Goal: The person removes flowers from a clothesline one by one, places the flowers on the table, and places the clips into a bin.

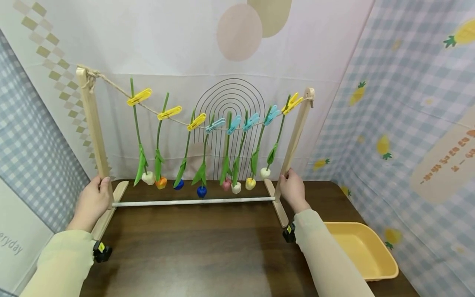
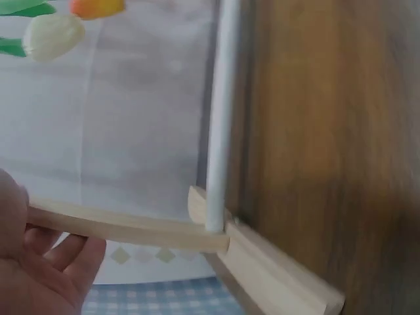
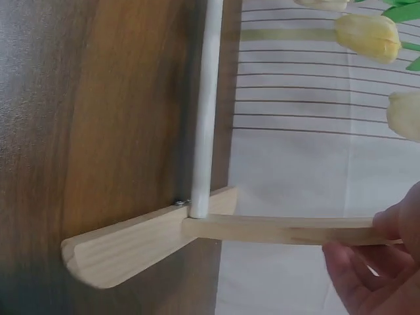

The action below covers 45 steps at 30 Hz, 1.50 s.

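Observation:
A wooden rack [image 1: 94, 128] stands on the brown table, with a white crossbar [image 1: 193, 202] low between its two posts. My left hand [image 1: 93, 200] grips the left post near its foot. On the other side my right hand [image 1: 292, 189] holds the right post [image 3: 289, 230] low down, thumb and fingers around the wood. Between the post tops sags a twine rope [image 1: 115, 87]. Several artificial tulips hang heads down from it, among them an orange tulip [image 1: 161, 182] and a blue tulip [image 1: 201, 191]. Yellow clothespins [image 1: 170, 112] and blue clothespins [image 1: 234, 123] clip their stems.
A yellow plastic basin [image 1: 361, 247] sits on the table at the right, partly behind my right sleeve. Patterned cloth hangs behind the rack and along both sides. The dark wooden table [image 1: 196, 251] extends in front of the crossbar.

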{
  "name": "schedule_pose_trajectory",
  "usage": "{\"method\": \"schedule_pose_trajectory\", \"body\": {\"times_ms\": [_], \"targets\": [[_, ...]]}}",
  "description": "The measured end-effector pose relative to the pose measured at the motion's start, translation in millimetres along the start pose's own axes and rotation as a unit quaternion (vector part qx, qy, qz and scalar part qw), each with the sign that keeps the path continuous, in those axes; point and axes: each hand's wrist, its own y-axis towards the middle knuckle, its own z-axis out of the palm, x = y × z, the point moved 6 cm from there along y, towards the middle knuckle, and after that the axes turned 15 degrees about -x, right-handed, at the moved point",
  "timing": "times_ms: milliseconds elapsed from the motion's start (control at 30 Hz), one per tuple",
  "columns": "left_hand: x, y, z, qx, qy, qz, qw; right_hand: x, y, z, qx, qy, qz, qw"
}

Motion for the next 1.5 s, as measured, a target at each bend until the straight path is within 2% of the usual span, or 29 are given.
{"method": "schedule_pose_trajectory", "body": {"times_ms": [67, 267, 500, 700, 1033, 1300, 1500], "targets": [[-1.0, 1.4, -0.2, -0.002, 0.022, 0.015, 0.9996, -0.3, 0.5, -0.9, 0.002, -0.005, 0.001, 1.0], [-5.4, 2.4, -0.6, -0.007, 0.04, 0.043, 0.9982, 0.0, 0.2, -5.1, -0.005, -0.017, 0.0, 1.0], [-3.6, -7.6, -3.6, 0.006, 0.059, 0.06, 0.9964, -1.2, -7.7, -5.2, 0.01, -0.016, 0.014, 1.0], [-2.6, -6.0, -3.3, -0.011, 0.061, 0.08, 0.9949, -0.1, -11.4, -7.4, -0.009, -0.03, 0.014, 0.999], [-0.4, -11.0, -4.8, 0.007, 0.07, 0.074, 0.9948, -2.2, -15.1, -9.4, -0.021, -0.036, 0.01, 0.999], [3.3, -6.3, 0.4, -0.026, 0.068, 0.086, 0.9937, -4.0, -10.3, -5.3, -0.032, -0.034, 0.004, 0.999], [4.7, -0.1, 3.6, -0.036, 0.063, 0.092, 0.9931, -2.3, -5.6, -1.0, -0.038, -0.029, 0.0, 0.999]]}}
